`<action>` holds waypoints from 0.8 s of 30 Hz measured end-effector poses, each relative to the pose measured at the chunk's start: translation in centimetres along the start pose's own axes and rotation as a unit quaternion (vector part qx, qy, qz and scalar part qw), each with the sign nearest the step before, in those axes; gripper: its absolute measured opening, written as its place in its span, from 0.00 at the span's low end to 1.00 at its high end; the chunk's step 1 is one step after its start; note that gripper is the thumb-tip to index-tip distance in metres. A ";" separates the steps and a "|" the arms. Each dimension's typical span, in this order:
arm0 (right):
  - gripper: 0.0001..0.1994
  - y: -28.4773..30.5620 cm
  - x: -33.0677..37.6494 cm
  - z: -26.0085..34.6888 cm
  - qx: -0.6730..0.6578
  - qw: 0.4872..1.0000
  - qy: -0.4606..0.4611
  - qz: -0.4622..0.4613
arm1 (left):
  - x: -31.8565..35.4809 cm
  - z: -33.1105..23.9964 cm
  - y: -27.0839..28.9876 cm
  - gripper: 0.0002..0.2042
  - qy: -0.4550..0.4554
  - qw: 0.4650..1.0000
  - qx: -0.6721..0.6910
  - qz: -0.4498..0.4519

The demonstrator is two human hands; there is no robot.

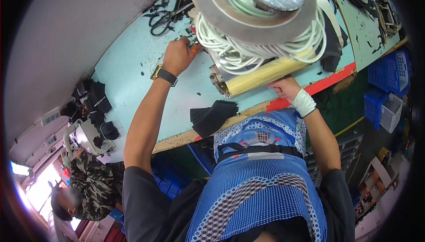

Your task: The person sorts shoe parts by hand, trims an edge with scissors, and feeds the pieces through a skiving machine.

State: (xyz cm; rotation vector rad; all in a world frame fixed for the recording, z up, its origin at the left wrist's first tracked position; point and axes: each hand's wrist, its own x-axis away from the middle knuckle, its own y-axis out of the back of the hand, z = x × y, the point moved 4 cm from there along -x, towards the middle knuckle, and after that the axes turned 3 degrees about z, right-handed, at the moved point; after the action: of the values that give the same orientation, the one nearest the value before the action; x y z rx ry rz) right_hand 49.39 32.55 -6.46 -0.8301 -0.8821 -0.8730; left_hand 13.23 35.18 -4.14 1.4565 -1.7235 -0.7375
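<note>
My left hand [179, 56] reaches to the left side of a bench machine, its fingers curled at a small dark metal part [194, 44]. What exactly they grip is hidden. My right hand [285, 87] is closed just in front of the machine's yellow roller [265, 74], and its fingertips are out of sight. Pale green cord [239, 56] hangs in loose coils beneath a large grey disc [261, 32] above the machine. A fanned stack of black pieces [212, 117] lies at the table's front edge, between my arms.
Scissors [161, 21] and dark scraps lie at the back left of the pale blue table [128, 69]. Black pieces [331, 56] sit right of the machine. Blue crates [389, 74] stand at the right. A person in camouflage [95, 184] is at the left beside a white machine [88, 138].
</note>
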 end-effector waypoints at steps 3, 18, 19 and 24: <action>0.03 0.0 0.2 -0.1 0.006 1.000 -0.021 -0.003 | -0.2 -1.4 0.2 0.18 0.094 0.994 -0.050 -0.027; 0.15 1.6 -1.0 -0.1 0.181 0.916 0.315 -0.172 | -0.1 -2.7 -2.1 0.17 0.089 0.984 -0.085 -0.127; 0.17 1.5 -1.2 -0.1 0.186 0.934 0.257 -0.164 | 0.2 -2.5 -2.1 0.17 0.099 0.982 -0.099 -0.127; 0.19 0.9 -0.5 0.2 0.279 0.905 0.223 -0.232 | 7.8 -3.0 -2.6 0.34 0.077 0.992 0.080 0.056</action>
State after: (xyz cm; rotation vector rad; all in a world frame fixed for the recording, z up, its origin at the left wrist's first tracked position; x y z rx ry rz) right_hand 49.95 33.16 -7.02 0.0962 -0.8643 -1.0900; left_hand 16.56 27.12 -3.26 1.4695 -1.7609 -0.4245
